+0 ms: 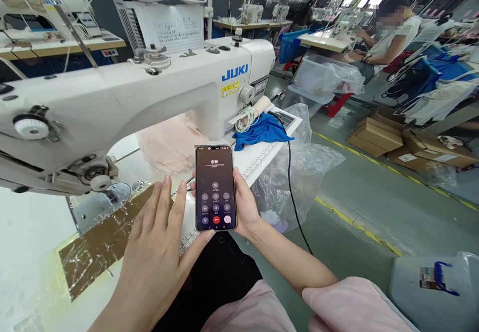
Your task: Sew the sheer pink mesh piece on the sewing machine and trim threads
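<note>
A smartphone (215,187) with a lit call screen and a red button stands upright in my right hand (245,205), whose fingers wrap round its edges. My left hand (159,232) is spread flat in the air just left of the phone, back of the hand up, its thumb near the phone's lower edge and nothing held in it. Behind both is a white sewing machine (164,87). Pale pink fabric (168,140) lies under its arm. To the right, a blue cloth (262,131) rests on the machine table beside a coil of pale cord (247,118).
A black cable (291,182) hangs off the table edge, next to clear plastic bags (295,172). Cardboard boxes (377,132) stand on the floor at right, with a clear bin (437,292) lower right. A seated person (396,38) is at another table.
</note>
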The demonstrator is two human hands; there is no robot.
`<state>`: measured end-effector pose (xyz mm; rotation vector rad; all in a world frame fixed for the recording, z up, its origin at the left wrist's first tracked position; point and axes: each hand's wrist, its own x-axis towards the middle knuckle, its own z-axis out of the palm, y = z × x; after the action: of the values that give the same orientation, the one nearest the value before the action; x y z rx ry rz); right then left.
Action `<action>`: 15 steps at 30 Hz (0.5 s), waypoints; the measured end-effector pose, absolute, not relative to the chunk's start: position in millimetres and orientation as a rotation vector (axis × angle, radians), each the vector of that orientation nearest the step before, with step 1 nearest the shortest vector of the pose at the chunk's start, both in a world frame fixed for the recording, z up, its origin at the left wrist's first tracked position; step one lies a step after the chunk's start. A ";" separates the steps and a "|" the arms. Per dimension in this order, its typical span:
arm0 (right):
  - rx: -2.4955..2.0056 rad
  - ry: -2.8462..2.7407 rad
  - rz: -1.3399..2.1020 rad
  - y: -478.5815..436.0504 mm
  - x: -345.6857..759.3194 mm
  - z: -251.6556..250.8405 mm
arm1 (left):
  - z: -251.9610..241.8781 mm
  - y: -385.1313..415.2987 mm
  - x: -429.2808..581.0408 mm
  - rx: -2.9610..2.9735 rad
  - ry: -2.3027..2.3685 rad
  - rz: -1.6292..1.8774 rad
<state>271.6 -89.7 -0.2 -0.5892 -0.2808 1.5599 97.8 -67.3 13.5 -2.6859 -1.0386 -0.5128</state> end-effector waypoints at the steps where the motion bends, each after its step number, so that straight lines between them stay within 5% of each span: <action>1: -0.587 -0.274 1.562 -89.6 271.5 0.1 | 12.7 -67.8 97.8 -2.688 -1.035 -0.510; 15: -0.575 -0.243 1.561 -90.1 271.8 1.3 | 11.5 -69.3 100.9 -2.713 -1.024 -0.507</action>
<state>271.8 -90.1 1.3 -0.5752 -0.2429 1.5613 100.9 -69.3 11.5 -2.7127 -1.0241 -0.5070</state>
